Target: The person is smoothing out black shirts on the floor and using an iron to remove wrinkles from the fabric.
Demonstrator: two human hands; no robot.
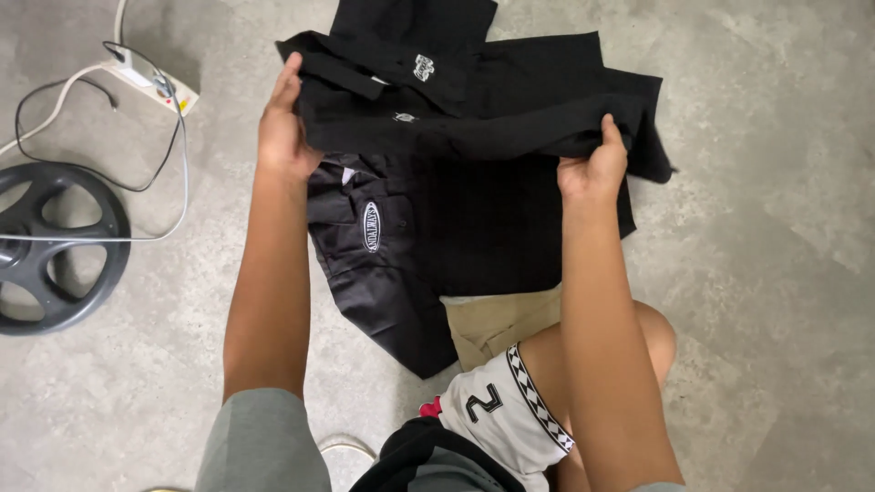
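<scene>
Black shirt (474, 118), folded, held up over the concrete floor (766, 228) w/ both hands: left hand (284, 132) closed on its left edge, thumb on top, right hand (594, 166) pinching the lower right edge, fingers curled under the fabric. Directly below lies a second dark shirt (428, 246) w/ a white oval patch, spread flat on the floor, its lower edge overlapping a tan garment (497, 323) just beside the person's knee. Far left, well apart: dark wheel-shaped base (56, 246) and white power strip (150, 80) w/ cables.
</scene>
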